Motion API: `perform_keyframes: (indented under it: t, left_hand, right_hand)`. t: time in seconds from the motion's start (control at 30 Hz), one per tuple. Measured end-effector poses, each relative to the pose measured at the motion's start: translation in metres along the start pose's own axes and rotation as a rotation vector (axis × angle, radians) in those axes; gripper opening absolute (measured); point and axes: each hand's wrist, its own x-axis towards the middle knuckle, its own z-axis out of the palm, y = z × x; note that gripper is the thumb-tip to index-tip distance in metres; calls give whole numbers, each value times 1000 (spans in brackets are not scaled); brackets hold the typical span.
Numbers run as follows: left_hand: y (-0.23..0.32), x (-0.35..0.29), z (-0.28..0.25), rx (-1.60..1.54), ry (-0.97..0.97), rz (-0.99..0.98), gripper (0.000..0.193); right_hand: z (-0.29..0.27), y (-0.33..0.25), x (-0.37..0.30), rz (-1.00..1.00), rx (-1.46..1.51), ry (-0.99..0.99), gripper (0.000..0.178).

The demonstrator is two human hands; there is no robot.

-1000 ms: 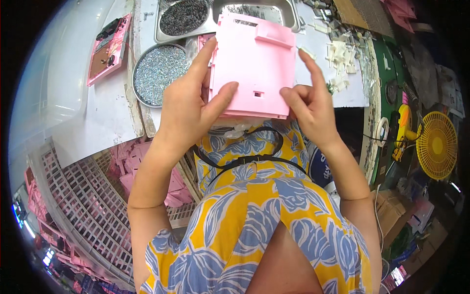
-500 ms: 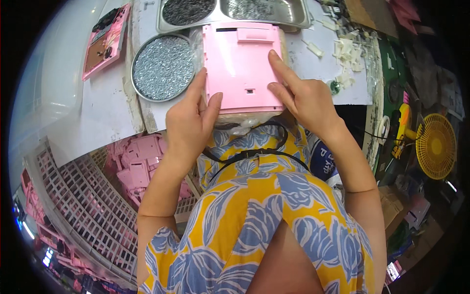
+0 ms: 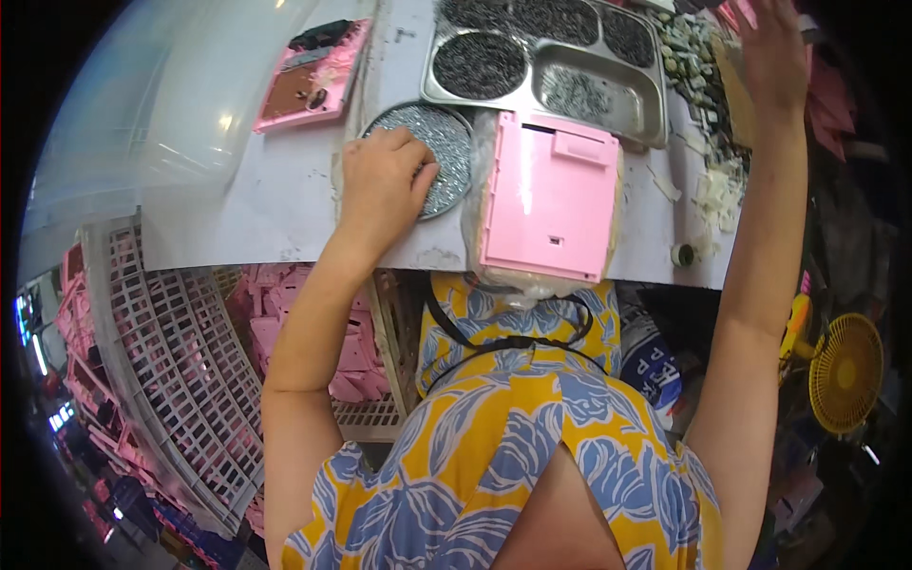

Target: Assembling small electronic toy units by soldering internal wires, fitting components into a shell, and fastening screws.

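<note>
The pink plastic housing [image 3: 551, 204] lies on a plastic-wrapped pad [image 3: 484, 271] at the table's front edge, with neither hand on it. To its left, my left hand [image 3: 385, 185] rests over a round dish [image 3: 468, 190] of small silvery screws [image 3: 437, 142]. Its fingers are curled down at the screws; what they pinch, if anything, is hidden. My right hand [image 3: 771, 52] is stretched far up to the right, beside pink plastic pieces [image 3: 746, 13] at the picture's upper edge. Part of its fingers is cut off there.
A steel compartment tray [image 3: 648, 119] with dark screws stands behind the housing. Far left lies a pink part with dark pieces [image 3: 309, 81]. White plastic bits [image 3: 717, 195] are heaped at right. Pink housings [image 3: 351, 347] fill a crate below; a yellow fan [image 3: 844, 375] stands lower right.
Both hands have let go of the pink housing. My left hand has moved onto the screw dish, my right hand far up and right. The whole view has shifted, so the table appears lower and rightward.
</note>
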Motion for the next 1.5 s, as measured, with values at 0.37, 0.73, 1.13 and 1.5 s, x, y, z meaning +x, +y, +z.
perform_keyframes:
  t: [0.37,0.73,1.13,1.5]
  left_hand:
    - [-1,11,-7,98,93,74,9]
    - [90,-8,-8,-478,143,110,7]
    - [100,-10,1,-542,186,152,12]
    - [10,1,5,-34,132,-73,10]
  right_hand:
    - [42,-13,-64,116,-92,-455,36]
    - [21,-45,-175,136,412,-710,21]
    - [46,-41,-195,211,215,-612,24]
    - [1,-42,-199,204,226,-586,21]
